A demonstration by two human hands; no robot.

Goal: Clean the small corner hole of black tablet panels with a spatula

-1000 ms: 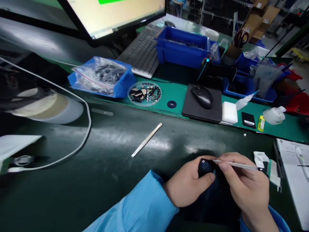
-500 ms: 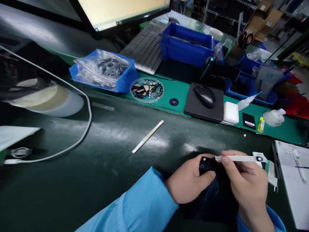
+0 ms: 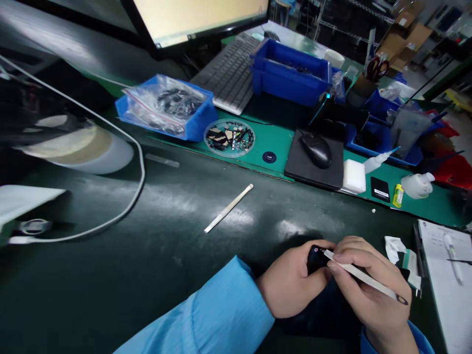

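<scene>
The left hand [image 3: 291, 282] curls its fingers firmly around a small black part [image 3: 315, 259] with a red dot, above the dark counter [image 3: 147, 206]. The right hand [image 3: 368, 290] grips a white spatula [image 3: 387, 290], its tip against the part. The clipboard sheet's [image 3: 442, 280] print is too small to read.

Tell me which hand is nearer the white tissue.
Right. The right hand is just left of the tissue; the left hand is farther left.
</scene>
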